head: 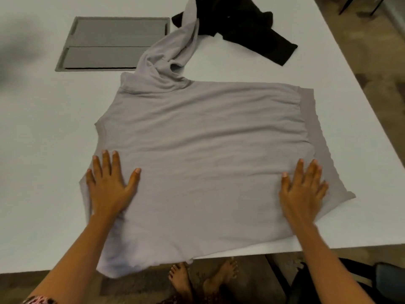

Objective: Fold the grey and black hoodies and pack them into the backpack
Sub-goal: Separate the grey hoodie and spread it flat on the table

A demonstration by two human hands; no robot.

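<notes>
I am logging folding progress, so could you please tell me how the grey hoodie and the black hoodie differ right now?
The grey hoodie lies spread flat near the front edge; the black hoodie is bunched in a heap farther back. The left hand and right hand press flat on the grey hoodie; neither touches the black hoodie. Both lie on the white table, and the grey hoodie's sleeve reaches the black hoodie.

The spread hoodie (pixel 208 154) lies on the table (pixel 43 128) before the crumpled hoodie (pixel 245 29), seemingly overlapping it.
</notes>
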